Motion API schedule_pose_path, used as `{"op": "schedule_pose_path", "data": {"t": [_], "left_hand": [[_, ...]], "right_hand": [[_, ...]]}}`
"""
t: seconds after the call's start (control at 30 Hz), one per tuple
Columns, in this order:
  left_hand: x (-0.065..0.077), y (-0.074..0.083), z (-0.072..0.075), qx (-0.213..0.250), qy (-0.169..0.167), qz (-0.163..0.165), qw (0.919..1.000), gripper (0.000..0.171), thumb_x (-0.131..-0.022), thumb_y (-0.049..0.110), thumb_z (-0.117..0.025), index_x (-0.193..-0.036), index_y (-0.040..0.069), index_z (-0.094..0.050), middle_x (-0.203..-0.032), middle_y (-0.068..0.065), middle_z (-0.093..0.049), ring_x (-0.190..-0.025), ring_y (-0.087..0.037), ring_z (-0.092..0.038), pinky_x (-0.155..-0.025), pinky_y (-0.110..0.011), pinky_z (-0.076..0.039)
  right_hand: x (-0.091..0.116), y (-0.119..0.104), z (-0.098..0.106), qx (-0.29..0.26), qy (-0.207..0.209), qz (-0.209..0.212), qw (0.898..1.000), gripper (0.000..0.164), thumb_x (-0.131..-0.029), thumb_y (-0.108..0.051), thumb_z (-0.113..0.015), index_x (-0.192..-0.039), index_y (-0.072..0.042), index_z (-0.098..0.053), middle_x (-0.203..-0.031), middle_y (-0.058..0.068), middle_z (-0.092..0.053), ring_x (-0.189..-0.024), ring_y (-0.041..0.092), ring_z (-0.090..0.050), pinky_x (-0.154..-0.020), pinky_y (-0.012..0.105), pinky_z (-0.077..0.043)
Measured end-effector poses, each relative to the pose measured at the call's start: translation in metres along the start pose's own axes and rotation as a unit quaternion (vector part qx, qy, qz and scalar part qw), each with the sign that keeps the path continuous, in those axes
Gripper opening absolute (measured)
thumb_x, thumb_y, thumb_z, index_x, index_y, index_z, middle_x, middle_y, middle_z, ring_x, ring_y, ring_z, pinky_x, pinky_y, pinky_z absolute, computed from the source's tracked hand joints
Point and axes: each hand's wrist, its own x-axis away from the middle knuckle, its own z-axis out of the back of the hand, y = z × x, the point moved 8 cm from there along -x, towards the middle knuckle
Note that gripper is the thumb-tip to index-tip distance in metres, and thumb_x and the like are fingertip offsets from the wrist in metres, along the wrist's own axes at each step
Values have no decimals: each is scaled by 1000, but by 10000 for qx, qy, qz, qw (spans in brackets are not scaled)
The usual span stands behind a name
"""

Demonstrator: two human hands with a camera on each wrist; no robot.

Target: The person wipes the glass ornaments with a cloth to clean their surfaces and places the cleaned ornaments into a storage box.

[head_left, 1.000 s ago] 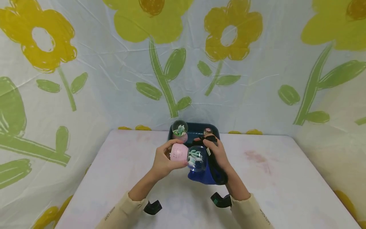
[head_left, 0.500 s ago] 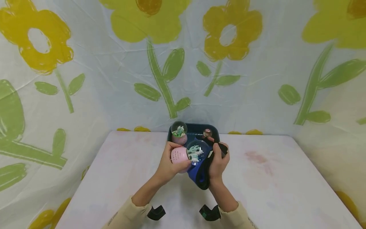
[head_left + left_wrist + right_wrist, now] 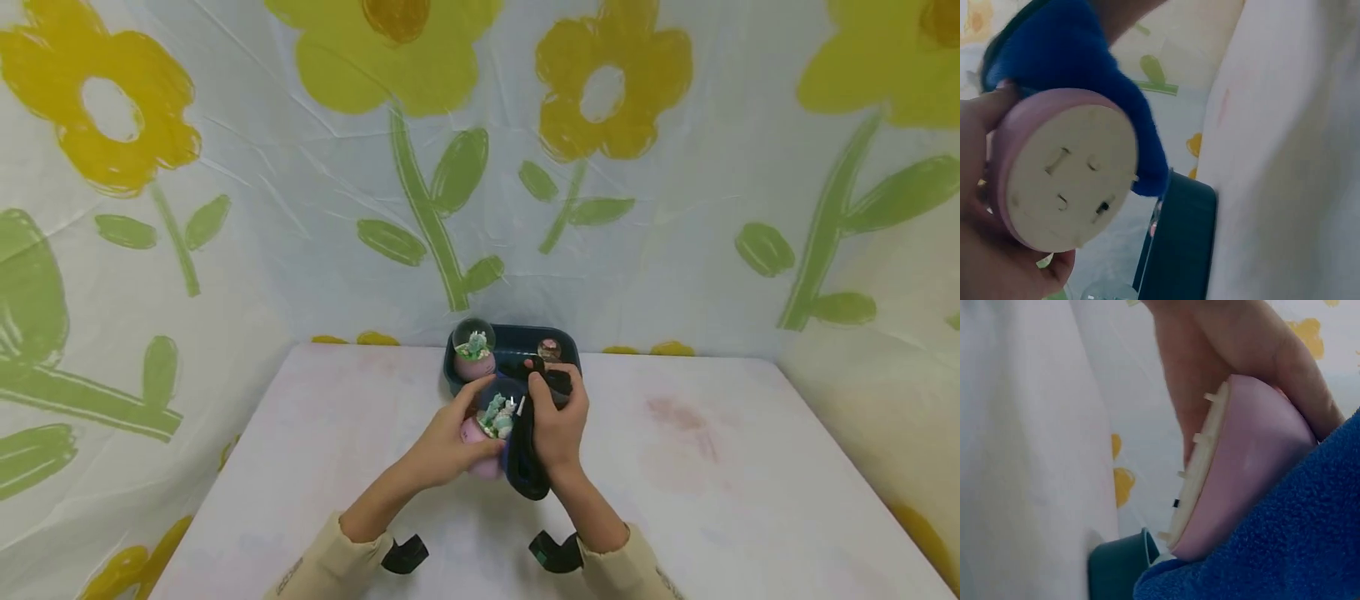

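My left hand (image 3: 442, 446) grips a snow globe (image 3: 497, 417) with a pink base and a small green-and-white scene inside. The globe is tilted, and its cream underside (image 3: 1075, 181) with small raised tabs faces the left wrist view. In my right hand (image 3: 561, 425) is a folded cloth (image 3: 527, 468), black on one side and blue terry (image 3: 1285, 537) on the other. The cloth lies against the right side of the globe's dome, and it partly hides the dome. Both hands are close together over the table, in front of a dark teal tray (image 3: 514, 337).
A second snow globe (image 3: 474, 350) with a pink base stands in the tray's left side. A much smaller globe (image 3: 549, 349) sits at its right. The tray is near the back edge of the white table (image 3: 675, 483), before a flower-printed cloth backdrop (image 3: 300, 167).
The globe has turned from lying sideways to a more upright tilt, its base now toward the front. The right hand with the cloth has shifted slightly left, and less blue shows.
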Motion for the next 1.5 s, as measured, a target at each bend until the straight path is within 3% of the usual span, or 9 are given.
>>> {"op": "schedule_pose_path", "data": {"t": [0.27, 0.53, 0.67, 0.83, 1.03, 1.23, 1.3, 1.37, 1.5], "left_hand": [[3, 5, 11, -893, -8, -510, 9947, 80, -76, 25, -80, -142, 24, -34, -82, -2, -52, -72, -16, -49, -62, -29, -44], [-2, 2, 13, -793, -161, -190, 9965, 79, -70, 35, -85, -132, 24, -36, -114, 3, -61, -91, -13, -61, -74, -33, -54], [3, -3, 22, -579, -154, 141, 9981, 80, -67, 30, -88, -124, 18, -34, -93, -8, -60, -75, -21, -58, -62, -28, -51], [7, -9, 31, 1058, -192, 419, 9933, 77, -73, 12, -84, -129, 12, -31, -104, -20, -56, -84, -26, -61, -69, -33, -55], [5, -6, 31, 2891, -406, 118, 9564, 76, -76, 9, -80, -140, 10, -40, -126, -22, -44, -99, -26, -58, -81, -37, -54], [3, -8, 12, 4711, -498, 155, 8806, 63, -81, 19, -76, -134, 13, -43, -126, -10, -48, -107, -22, -54, -89, -38, -51], [2, -9, 4, 4988, -474, 160, 8652, 61, -82, 21, -75, -133, 15, -43, -125, -8, -50, -107, -20, -54, -90, -35, -50], [1, -10, -2, 4970, -372, 31, 8669, 60, -81, 21, -76, -131, 17, -44, -123, -5, -51, -106, -19, -53, -90, -32, -49], [-1, -9, -4, 4233, 130, -516, 9044, 64, -76, 19, -82, -126, 13, -43, -122, -6, -51, -109, -19, -51, -88, -29, -48]], "right_hand": [[1, 0, -26, 970, -1113, 86, 9890, 21, -93, -5, -60, -111, 4, -58, -107, 18, -64, -87, 23, -67, -71, 27, -55], [0, -10, -38, 1630, -1660, 200, 9724, 18, -90, -9, -65, -106, -1, -60, -106, 11, -66, -87, 19, -65, -70, 29, -54], [-12, -14, -16, 847, -1259, 6, 9884, 18, -93, 0, -60, -107, 9, -56, -109, 20, -65, -99, 25, -65, -82, 25, -52], [-20, -12, 24, 322, -226, 210, 9990, 16, -95, -4, -56, -104, 9, -55, -103, 17, -64, -96, 18, -62, -81, 20, -47], [-16, -5, 40, 39, 82, -83, 9999, 15, -98, -9, -51, -98, 5, -55, -103, 12, -69, -101, 24, -58, -84, 27, -41], [-2, 14, 25, -1044, -590, -1141, 9862, 31, -103, -22, -34, -106, -4, -58, -112, 5, -67, -116, 27, -51, -98, 33, -39], [5, 20, 17, -1438, -812, -1531, 9743, 35, -103, -28, -29, -111, -11, -58, -118, 5, -63, -119, 26, -49, -98, 35, -41], [11, 22, 10, -1728, -868, -1783, 9648, 37, -103, -31, -27, -115, -13, -57, -121, 4, -61, -119, 24, -50, -98, 36, -41], [15, 24, 8, -1945, -590, -1989, 9587, 44, -102, -36, -28, -120, -7, -56, -119, 6, -60, -112, 22, -55, -95, 33, -44]]}}
